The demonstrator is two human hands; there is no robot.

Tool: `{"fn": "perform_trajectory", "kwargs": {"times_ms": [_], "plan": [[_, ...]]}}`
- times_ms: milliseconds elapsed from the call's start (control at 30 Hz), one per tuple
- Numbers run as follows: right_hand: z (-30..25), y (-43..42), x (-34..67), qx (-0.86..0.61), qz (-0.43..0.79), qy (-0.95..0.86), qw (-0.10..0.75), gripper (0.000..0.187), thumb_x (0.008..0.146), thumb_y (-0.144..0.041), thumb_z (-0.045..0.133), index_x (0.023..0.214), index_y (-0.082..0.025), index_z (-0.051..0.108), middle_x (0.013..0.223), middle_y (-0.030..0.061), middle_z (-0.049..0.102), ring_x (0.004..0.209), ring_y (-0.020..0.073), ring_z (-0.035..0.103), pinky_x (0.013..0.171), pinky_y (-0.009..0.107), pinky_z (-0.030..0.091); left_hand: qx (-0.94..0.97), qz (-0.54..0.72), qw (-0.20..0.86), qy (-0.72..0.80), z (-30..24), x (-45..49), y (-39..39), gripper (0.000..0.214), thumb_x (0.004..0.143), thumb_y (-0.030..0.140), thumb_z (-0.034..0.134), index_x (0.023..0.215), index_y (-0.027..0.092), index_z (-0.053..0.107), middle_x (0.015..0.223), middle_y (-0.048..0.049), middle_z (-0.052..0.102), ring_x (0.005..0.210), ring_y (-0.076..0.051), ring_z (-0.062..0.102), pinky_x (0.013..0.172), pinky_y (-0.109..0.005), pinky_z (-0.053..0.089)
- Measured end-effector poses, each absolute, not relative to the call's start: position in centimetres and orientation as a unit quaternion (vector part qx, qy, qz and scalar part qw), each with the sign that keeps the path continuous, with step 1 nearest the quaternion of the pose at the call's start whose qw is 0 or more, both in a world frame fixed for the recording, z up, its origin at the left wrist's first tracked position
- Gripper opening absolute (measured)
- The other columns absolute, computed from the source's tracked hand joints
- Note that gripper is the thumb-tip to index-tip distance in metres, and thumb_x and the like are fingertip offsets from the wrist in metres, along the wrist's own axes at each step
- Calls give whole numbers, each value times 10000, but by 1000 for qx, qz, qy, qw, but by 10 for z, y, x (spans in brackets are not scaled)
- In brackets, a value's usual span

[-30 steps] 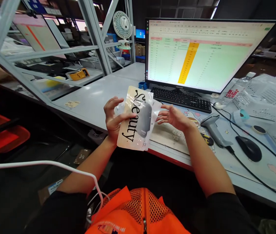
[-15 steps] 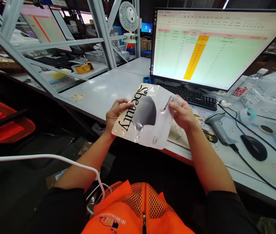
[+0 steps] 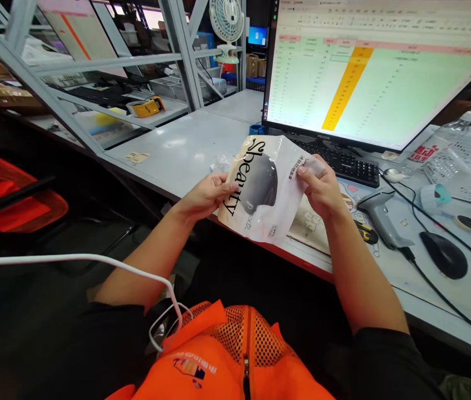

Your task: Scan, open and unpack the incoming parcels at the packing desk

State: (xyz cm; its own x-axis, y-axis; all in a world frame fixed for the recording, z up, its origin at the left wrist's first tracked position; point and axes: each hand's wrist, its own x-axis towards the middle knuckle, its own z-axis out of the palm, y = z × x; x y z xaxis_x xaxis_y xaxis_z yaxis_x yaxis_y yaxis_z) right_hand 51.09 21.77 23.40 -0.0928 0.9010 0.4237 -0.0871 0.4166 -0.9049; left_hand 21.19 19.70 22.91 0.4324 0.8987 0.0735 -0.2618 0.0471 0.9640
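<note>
Between my hands I hold a flat, glossy plastic pouch (image 3: 279, 222), white and cream, tilted over the table's front edge. Black lettering reading "beauty" runs down its left part, and a dark rounded shape shows in its middle. My left hand (image 3: 204, 195) pinches the pouch's left edge, thumb on the front. On the opposite side, my right hand (image 3: 322, 186) grips the upper right edge, thumb also on top. The fingers behind the pouch are hidden. A crumpled clear plastic piece (image 3: 220, 164) lies on the table just beyond my left hand.
A monitor (image 3: 369, 78) stands behind a black keyboard (image 3: 352, 166). To the right lie a grey barcode scanner (image 3: 381, 219), a black mouse (image 3: 444, 254), cables, a tape roll (image 3: 467, 223) and a plastic bottle (image 3: 439, 139). A white cable (image 3: 94, 258) crosses at left, near a metal frame (image 3: 185, 61).
The pouch is turned slightly and sits a little higher and further right in view. My left hand has shifted along its edge. The crumpled clear plastic now shows behind it. The view has tipped slightly.
</note>
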Motion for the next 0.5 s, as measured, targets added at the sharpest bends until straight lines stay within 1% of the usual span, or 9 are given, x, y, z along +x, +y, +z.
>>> {"fn": "perform_trajectory", "kwargs": {"times_ms": [67,233,333,500], "plan": [[234,218,512,-332,415,-611,587,480,817,-620,898,949,-270,598,848,-18,569,702,154,538,593,281,481,543,431,641,330,231,214,196,446,729,459,1004,954,122,817,880,-104,818,723,-205,765,683,-296,642],[234,222,520,-341,390,-619,590,470,822,-623,886,973,-268,617,926,1,622,819,187,610,746,333,559,581,465,552,377,243,213,188,424,741,510,987,868,144,815,810,-62,788,672,-172,721,615,-264,601],[233,226,525,-350,383,-617,592,465,809,-617,898,966,-268,635,924,0,638,822,191,627,773,347,572,609,471,499,398,251,212,183,447,756,553,969,880,152,816,811,-62,784,679,-169,717,613,-257,587],[231,228,527,-329,385,-609,610,404,808,-544,930,961,-270,675,899,-19,650,806,169,634,756,316,568,637,475,450,407,261,212,176,518,783,628,922,958,151,820,882,-69,797,742,-175,721,672,-268,590]]}}
